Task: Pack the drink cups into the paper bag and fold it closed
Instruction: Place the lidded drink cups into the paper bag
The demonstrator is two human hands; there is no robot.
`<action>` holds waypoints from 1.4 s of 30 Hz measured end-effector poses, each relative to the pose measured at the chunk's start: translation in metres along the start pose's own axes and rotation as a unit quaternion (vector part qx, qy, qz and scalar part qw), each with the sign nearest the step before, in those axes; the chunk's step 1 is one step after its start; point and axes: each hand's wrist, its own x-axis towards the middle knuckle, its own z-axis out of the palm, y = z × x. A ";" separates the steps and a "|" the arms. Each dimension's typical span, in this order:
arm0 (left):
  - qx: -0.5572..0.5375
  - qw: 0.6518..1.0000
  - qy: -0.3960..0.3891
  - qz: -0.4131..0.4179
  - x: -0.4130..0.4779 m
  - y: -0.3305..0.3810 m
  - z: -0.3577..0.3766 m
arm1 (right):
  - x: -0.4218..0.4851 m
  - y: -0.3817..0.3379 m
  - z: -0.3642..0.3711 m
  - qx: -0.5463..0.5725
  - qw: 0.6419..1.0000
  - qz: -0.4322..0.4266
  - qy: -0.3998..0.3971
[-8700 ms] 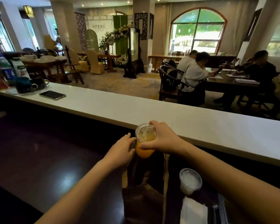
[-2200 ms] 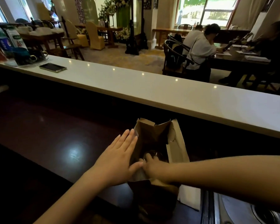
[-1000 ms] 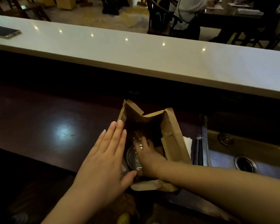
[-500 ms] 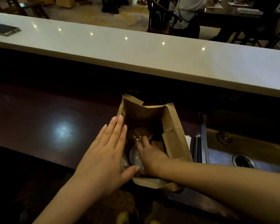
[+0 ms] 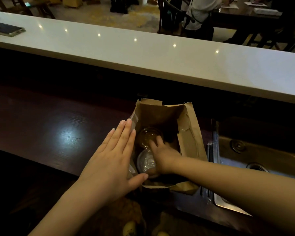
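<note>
White ledge [image 5: 160, 62] runs across the whole upper view, spotted with reflections of ceiling lights. Below it lies the dark wooden tabletop [image 5: 49, 126], glossy, with one bright patch of glare. A steel sink [image 5: 262, 155] is set into the right end, just beside the bag.

The paper bag [image 5: 191, 143] stands upright on the tabletop near the sink's edge, its mouth open and unfolded, the brown walls creased and the right wall leaning outward.

The left grip [image 5: 112, 160] is wide and flat: fingers straight and together, pressed against the outside of the bag's left wall, thumb reaching toward the bag's near left corner. It holds nothing.

The right grip [image 5: 163, 155] is down inside the bag, the forearm crossing over the near rim. Its visible fingers lie loosely extended and pinch nothing; the fingertips rest on the far cup's lid, while the palm lies just right of the near cup. The other fingers are lost in shadow.

Both drink cups sit upright in the bag, along its left side and touching or nearly so: the far cup [image 5: 146, 136] with a clear domed lid, and the near cup [image 5: 146, 163] with a paler lid.

A phone [image 5: 7, 29] lies flat at the ledge's far left end.
</note>
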 end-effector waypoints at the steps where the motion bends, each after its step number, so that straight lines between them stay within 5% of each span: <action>1: 0.000 1.000 -0.002 0.001 0.001 0.000 -0.001 | -0.001 0.000 -0.003 -0.012 1.000 0.000 -0.006; 11: 0.015 0.999 -0.043 0.011 0.015 -0.011 -0.015 | -0.041 0.004 -0.057 -0.364 0.923 -0.042 -0.121; 16: -0.010 0.998 -0.054 0.016 0.021 -0.016 -0.026 | -0.064 0.019 -0.088 -0.413 0.897 -0.056 -0.145; 27: -0.017 0.995 -0.099 0.010 0.030 -0.009 -0.037 | -0.106 0.067 -0.119 -0.205 0.945 -0.198 -0.163; 32: -0.032 0.991 -0.126 0.010 0.038 -0.004 -0.043 | -0.098 0.076 -0.113 -0.281 0.926 -0.251 -0.029; 39: -0.029 0.991 -0.128 0.007 0.038 -0.001 -0.052 | -0.098 0.099 -0.108 -0.088 0.936 -0.316 0.125; 42: -0.059 0.997 -0.048 0.006 0.028 0.021 -0.054 | -0.103 0.121 -0.098 0.081 0.920 -0.321 0.210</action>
